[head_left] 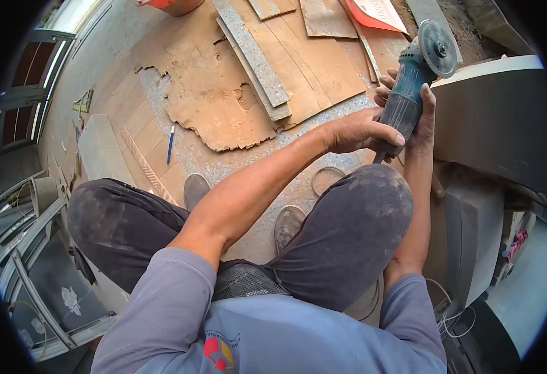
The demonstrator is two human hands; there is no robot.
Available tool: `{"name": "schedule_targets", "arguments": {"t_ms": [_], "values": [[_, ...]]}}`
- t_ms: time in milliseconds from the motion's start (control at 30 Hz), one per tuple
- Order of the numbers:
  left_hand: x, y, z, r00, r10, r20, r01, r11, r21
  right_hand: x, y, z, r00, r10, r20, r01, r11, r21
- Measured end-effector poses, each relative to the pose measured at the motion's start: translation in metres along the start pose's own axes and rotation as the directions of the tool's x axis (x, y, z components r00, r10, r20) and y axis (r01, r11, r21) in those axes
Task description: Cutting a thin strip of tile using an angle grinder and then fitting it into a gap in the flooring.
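An angle grinder (406,93) with a teal and black body is held up at the right, above my right knee. Its round metal disc (437,50) faces up and outward, away from any board. My left hand (362,131) wraps round the rear part of the body, thumb along the near side. From the other side my right hand (423,128) supports it, with its thumb raised beside the casing. The cord end points down toward my knee. Whether the disc spins cannot be told.
Grey speckled strips (258,59) lie on ragged brown sheeting (205,93) ahead. A blue pencil (170,144) and a yellow measuring square (83,101) lie leftward. A red bucket (172,5) stands at the far edge. Metal-framed glass panels (49,293) lean at left; a dark curved panel (501,118) stands right.
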State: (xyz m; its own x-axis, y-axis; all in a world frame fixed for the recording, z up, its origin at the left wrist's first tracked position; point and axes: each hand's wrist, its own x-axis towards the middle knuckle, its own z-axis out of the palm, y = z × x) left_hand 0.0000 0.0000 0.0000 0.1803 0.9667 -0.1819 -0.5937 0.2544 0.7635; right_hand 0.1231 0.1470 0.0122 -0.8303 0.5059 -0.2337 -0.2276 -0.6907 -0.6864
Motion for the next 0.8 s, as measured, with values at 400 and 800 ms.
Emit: {"name": "schedule_targets", "arguments": {"t_ms": [400,800], "values": [[0.003,0.026,0.024,0.953,0.156,-0.259,-0.061,0.939,0.339,0.008,-0.017,0.025,0.946,-0.295,-0.134,0.273,0.948,-0.161],[-0.003,0.023,0.018,0.949,0.115,-0.293,-0.024,0.954,0.298,0.021,0.02,-0.023,0.976,-0.219,0.014,0.216,0.971,0.106]]}}
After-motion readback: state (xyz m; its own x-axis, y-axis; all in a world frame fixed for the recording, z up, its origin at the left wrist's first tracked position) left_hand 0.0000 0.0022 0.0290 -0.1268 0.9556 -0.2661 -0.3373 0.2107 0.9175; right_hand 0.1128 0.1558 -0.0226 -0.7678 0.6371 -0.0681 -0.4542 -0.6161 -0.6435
